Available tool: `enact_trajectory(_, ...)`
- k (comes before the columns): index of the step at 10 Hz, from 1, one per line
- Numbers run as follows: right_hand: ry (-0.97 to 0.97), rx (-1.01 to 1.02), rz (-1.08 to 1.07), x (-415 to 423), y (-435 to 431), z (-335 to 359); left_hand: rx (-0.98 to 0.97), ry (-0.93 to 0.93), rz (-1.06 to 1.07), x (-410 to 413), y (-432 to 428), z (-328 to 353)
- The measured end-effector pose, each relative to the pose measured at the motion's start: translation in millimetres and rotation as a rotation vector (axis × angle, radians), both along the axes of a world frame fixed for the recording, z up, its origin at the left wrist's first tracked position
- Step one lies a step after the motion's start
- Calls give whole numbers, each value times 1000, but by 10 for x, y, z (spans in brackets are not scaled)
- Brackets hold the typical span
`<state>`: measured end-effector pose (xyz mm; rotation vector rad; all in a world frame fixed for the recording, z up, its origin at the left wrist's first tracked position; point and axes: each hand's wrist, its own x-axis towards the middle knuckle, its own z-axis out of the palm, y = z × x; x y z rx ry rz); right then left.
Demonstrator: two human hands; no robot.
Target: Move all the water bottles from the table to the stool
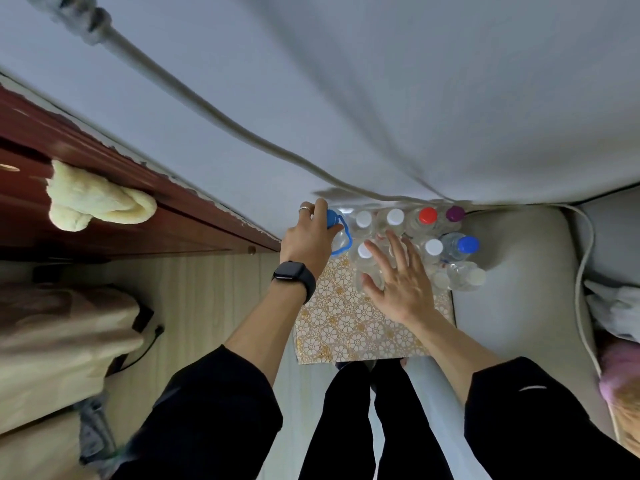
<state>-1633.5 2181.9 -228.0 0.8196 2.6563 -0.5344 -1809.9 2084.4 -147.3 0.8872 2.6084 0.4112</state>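
Observation:
Several clear water bottles stand crowded at the far end of a small table (346,327) covered with a gold flower-pattern cloth. Their caps are white (395,216), red (428,215), purple (455,213) and blue (468,244). My left hand (306,237), with a black watch on the wrist, grips the top of a large clear bottle with a blue cap and blue handle (341,237) at the table's far left corner. My right hand (398,278) hovers spread open over the middle bottles, hiding some of them. No stool is visible.
A dark red wooden cabinet (104,188) with a cream towel (93,199) stands to the left. A grey cushioned seat (512,289) lies right of the table, with a grey cable (585,258). A thick pipe (207,109) runs along the wall. My legs stand below the table.

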Motion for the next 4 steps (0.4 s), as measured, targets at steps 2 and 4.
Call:
enact_trajectory(2,-130,-6,96,-17,71,240,-121,-64,-153,-20,-50,172)
enact_trajectory(4,-61,-33,143,54,206,862,-253,-54,-161,213,-158,514)
